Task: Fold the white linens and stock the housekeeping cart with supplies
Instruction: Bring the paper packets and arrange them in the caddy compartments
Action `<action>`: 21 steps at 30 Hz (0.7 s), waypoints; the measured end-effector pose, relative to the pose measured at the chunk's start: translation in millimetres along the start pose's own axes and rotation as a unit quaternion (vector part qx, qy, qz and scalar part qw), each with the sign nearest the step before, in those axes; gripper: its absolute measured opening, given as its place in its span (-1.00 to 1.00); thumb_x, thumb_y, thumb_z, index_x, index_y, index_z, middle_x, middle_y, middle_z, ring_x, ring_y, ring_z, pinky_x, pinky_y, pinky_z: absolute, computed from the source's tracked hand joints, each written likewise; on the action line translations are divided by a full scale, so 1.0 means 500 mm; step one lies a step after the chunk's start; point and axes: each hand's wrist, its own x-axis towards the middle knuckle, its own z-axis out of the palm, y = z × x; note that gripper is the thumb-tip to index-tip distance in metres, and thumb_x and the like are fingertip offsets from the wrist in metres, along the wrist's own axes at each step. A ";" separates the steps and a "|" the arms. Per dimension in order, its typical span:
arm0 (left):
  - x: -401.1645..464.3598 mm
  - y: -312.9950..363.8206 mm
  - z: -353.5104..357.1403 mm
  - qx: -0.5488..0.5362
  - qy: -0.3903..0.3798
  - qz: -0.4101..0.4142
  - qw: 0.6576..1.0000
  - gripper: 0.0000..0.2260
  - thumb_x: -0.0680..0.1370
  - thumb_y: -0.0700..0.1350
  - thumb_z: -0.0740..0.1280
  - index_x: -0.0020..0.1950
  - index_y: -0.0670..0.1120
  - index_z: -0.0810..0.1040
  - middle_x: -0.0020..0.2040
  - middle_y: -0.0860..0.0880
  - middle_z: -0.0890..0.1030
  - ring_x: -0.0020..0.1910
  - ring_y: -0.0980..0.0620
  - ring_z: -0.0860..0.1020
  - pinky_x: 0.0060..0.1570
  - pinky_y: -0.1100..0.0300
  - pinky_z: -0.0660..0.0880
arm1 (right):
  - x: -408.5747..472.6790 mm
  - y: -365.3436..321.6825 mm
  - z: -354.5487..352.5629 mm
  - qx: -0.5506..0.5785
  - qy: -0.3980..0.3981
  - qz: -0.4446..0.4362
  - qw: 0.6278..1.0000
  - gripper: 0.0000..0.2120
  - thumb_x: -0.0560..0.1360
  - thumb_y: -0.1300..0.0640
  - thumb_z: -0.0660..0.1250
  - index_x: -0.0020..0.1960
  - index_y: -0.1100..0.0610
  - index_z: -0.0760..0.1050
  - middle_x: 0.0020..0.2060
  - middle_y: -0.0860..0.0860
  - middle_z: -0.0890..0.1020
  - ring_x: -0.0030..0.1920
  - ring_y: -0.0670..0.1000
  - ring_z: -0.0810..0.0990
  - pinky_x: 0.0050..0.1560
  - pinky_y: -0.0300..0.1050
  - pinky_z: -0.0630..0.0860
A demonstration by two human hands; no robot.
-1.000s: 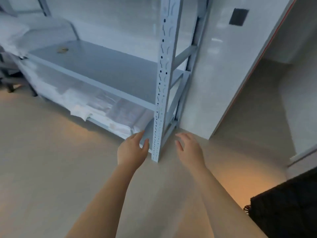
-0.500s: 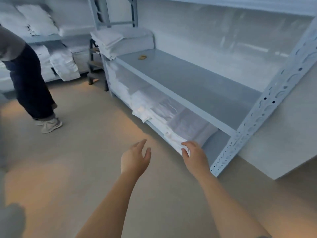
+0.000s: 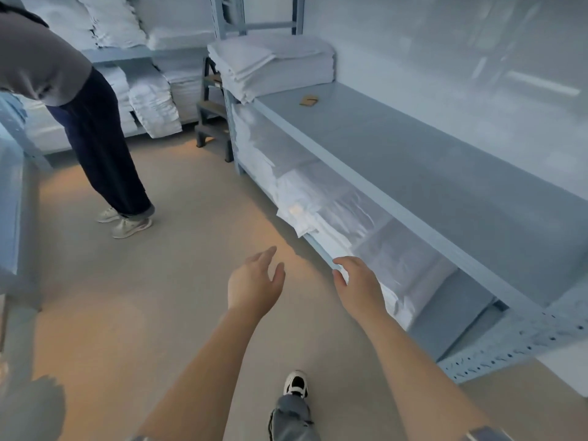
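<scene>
White linens in clear wrap lie along the bottom level of a grey metal rack. A stack of folded white linens sits at the far end of the rack's middle shelf. My right hand hovers at the front edge of the bottom shelf, fingers relaxed, right by the wrapped linens; I cannot tell whether it touches them. My left hand hangs open over the floor to its left, holding nothing. No cart is in view.
A person stands bent over at the left. More white linen piles fill the back shelves. A small step stool stands beside the rack's far post. A scrap of cardboard lies on the middle shelf. My shoe shows below.
My view has swung left, from the rack's right end post to along its length. Both hands stay out in front, the right one now at the bottom shelf's edge.
</scene>
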 end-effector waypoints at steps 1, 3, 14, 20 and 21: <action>0.042 -0.005 0.009 0.003 0.000 0.003 1.000 -0.62 0.60 0.06 0.20 0.41 0.05 0.42 0.33 0.05 0.51 0.23 0.01 0.51 0.02 0.17 0.43 | 0.041 0.004 0.010 -0.002 -0.003 0.002 1.000 -0.75 0.55 0.19 0.25 0.21 0.11 0.54 0.18 -0.02 0.55 0.16 0.02 0.52 0.12 -0.14 0.42; 0.133 -0.012 0.023 0.010 -0.003 0.004 1.000 -0.62 0.59 0.06 0.20 0.40 0.05 0.42 0.32 0.05 0.52 0.23 0.01 0.51 0.02 0.17 0.44 | 0.126 0.011 0.027 -0.007 -0.015 0.007 1.000 -0.73 0.56 0.18 0.25 0.24 0.11 0.53 0.21 -0.03 0.54 0.18 0.01 0.51 0.14 -0.14 0.43; 0.567 0.024 0.088 0.007 -0.034 0.023 0.999 -0.61 0.58 0.04 0.21 0.41 0.03 0.41 0.29 0.02 0.54 0.20 -0.01 0.52 -0.05 0.17 0.42 | 0.550 0.003 0.051 -0.004 -0.012 0.031 0.999 -0.72 0.60 0.14 0.21 0.28 0.13 0.49 0.26 -0.02 0.50 0.21 -0.01 0.49 0.16 -0.16 0.42; 0.757 -0.008 0.119 -0.013 -0.053 0.022 0.998 -0.60 0.60 0.08 0.18 0.43 0.07 0.38 0.34 0.07 0.49 0.27 0.04 0.48 -0.01 0.22 0.37 | 0.721 0.000 0.102 -0.015 -0.013 0.060 0.998 -0.72 0.61 0.14 0.19 0.29 0.09 0.48 0.27 -0.05 0.48 0.23 -0.04 0.47 0.16 -0.21 0.38; 0.793 -0.019 0.124 -0.015 -0.057 0.024 0.998 -0.60 0.60 0.08 0.18 0.43 0.08 0.37 0.35 0.08 0.49 0.27 0.05 0.47 -0.01 0.23 0.37 | 0.752 -0.002 0.115 -0.017 -0.010 0.063 0.998 -0.72 0.61 0.13 0.19 0.29 0.08 0.48 0.27 -0.06 0.48 0.22 -0.05 0.47 0.15 -0.22 0.37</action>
